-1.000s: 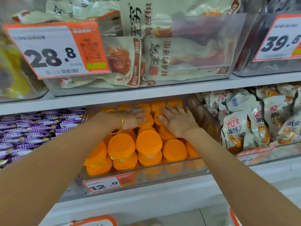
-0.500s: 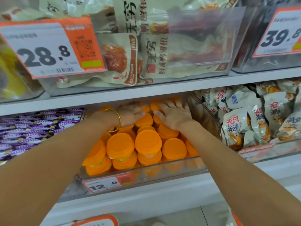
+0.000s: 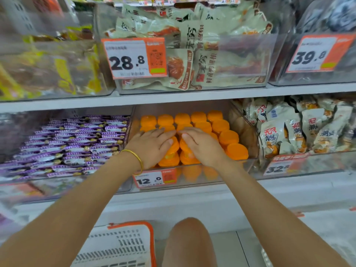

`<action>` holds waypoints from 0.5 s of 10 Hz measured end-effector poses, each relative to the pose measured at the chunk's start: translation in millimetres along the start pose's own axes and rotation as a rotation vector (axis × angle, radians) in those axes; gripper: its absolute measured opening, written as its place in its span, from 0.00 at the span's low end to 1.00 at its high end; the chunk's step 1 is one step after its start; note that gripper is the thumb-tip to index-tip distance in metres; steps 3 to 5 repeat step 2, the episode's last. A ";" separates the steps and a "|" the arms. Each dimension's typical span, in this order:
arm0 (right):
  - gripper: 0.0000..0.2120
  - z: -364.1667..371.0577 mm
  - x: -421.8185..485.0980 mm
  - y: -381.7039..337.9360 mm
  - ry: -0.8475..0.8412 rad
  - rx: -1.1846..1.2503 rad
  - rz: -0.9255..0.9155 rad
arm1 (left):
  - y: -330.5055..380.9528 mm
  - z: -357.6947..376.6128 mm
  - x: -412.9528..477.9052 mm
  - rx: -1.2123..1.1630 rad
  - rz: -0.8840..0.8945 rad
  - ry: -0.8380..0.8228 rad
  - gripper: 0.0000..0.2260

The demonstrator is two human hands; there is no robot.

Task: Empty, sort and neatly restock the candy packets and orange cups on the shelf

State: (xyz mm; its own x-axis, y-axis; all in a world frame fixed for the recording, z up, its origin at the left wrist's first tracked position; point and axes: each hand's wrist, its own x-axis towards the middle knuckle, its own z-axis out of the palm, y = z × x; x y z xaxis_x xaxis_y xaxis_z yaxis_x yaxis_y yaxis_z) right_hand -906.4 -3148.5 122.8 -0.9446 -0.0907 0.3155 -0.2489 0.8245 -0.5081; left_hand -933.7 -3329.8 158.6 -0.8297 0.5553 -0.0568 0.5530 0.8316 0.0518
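Store shelf (image 3: pixel 192 201), middle tier: clear bin (image 3: pixel 242 170) w/ orange cups (image 3: pixel 233 137) in rows. I see left hand (image 3: pixel 152 145) & right hand (image 3: pixel 200 146) both flat on the cup lids, fingers straight, pinching nothing, side by side. Purple candy packets (image 3: pixel 77 143) fill the bin just left.

Light is bright, flat and even, with soft shadows; the back of the lower shelf (image 3: pixel 192 199) sits dimmer. Pale glare washes the front of the clear bin (image 3: pixel 240 60). The price tag (image 3: pixel 133 58) and orange cups (image 3: pixel 200 120) read fairly sharp. The yellow packets (image 3: pixel 63 74) at the left edge and the basket (image 3: pixel 119 245) at the bottom edge smear with blur, and shelf lines bend toward the corners.
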 end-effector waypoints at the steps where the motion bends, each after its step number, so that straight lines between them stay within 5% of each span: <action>1: 0.17 0.4 -1.2 -4.9 -0.006 0.000 0.024 | 2.4 -1.0 -3.3 0.024 0.000 -0.011 0.22; 5: 0.18 -3.0 3.0 -6.6 -0.019 0.042 0.048 | 2.5 -5.9 -0.9 -0.055 0.013 0.016 0.22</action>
